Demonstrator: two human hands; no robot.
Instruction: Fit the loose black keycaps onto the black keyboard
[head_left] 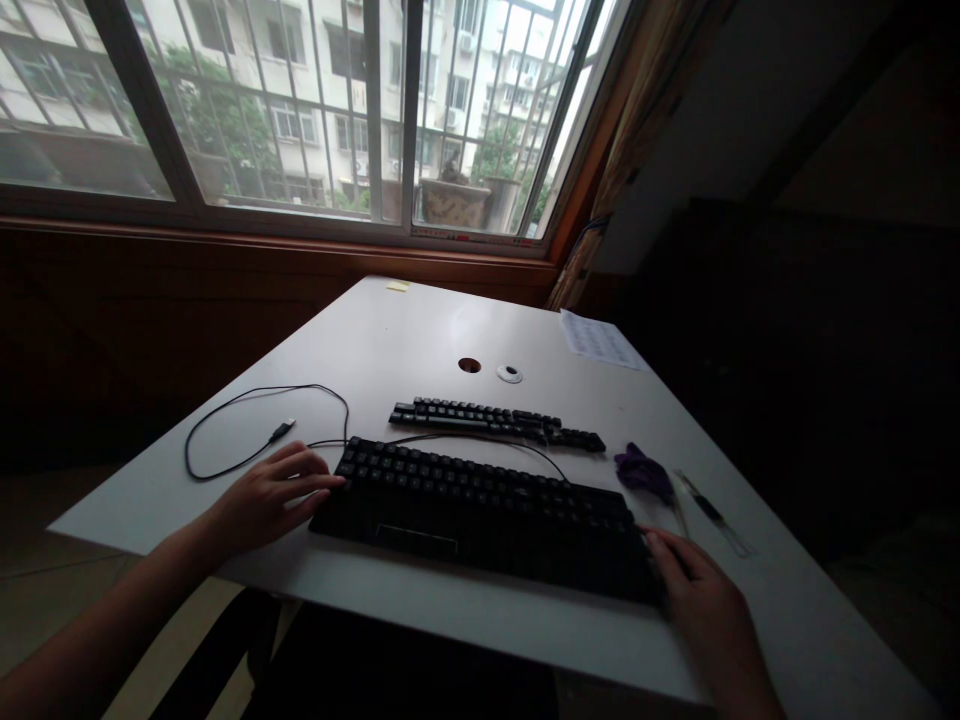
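Note:
A black keyboard (480, 530) lies near the front edge of the white table, with keycaps in its upper rows and a bare black area along its lower part. My left hand (281, 495) grips its left end, fingertips on the side edge. At the opposite end my right hand (694, 580) holds the right edge, thumb on top. Behind the keyboard rest loose black keycaps (480, 418) lined up in rows. The keyboard's black cable loops to the left and ends in a USB plug (283, 430).
Right of the keyboard lie a purple cloth (643, 470) and a slim tool with wire loops (709, 508). Farther back are a round hole (469, 366), its white cover (510, 373), a printed sheet (602, 340) and a yellow note (398, 286). A barred window stands beyond the table (420, 320).

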